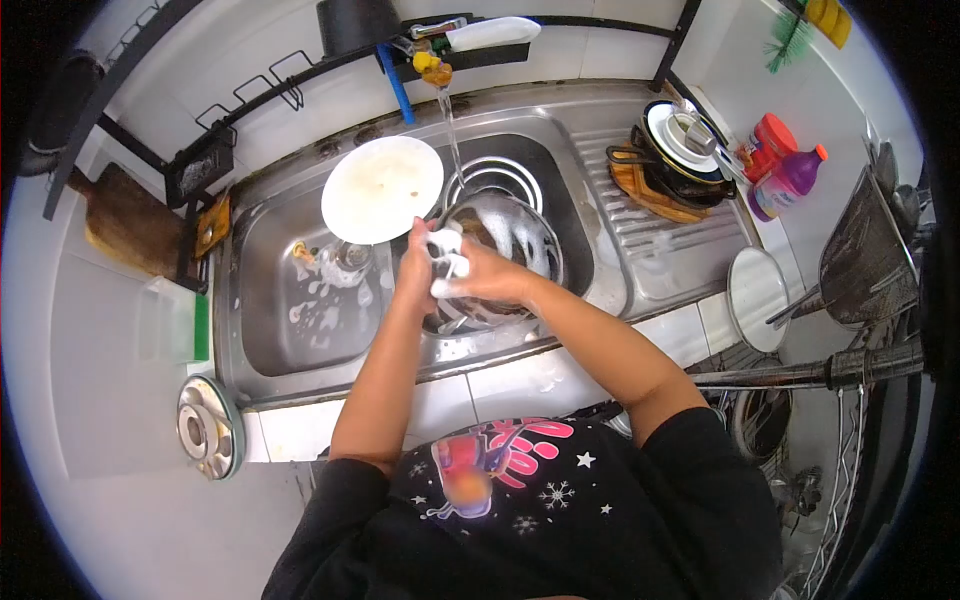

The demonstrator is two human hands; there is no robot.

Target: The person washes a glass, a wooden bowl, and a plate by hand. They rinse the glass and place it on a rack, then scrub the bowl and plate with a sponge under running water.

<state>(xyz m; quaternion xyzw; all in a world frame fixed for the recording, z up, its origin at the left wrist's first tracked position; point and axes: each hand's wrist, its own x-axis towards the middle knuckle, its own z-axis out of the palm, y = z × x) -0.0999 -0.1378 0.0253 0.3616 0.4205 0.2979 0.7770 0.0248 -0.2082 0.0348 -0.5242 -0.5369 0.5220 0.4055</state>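
My left hand [413,267] and my right hand [492,276] meet over the right basin, with fingers closed together. Thick white foam [448,262] covers the fingers, and I cannot tell what is between them. Just beyond my left fingertips, a white plate [382,190] with brownish residue lies tilted over the left basin's back right and the divider. Below my right hand is a large round soapy vessel [515,235], partly hidden by the arm. Behind it stand round metal-rimmed dishes [497,178]. Water runs from the yellow-tipped tap [432,67] into this basin.
Foam and food scraps [303,250] lie in the left basin [290,330]. Stacked dishes and pans [685,150] sit on the ridged drainboard [650,235], beside a purple bottle [788,183] and a red container [768,142]. A pale round lid [757,298] leans at right near a mesh strainer [865,260].
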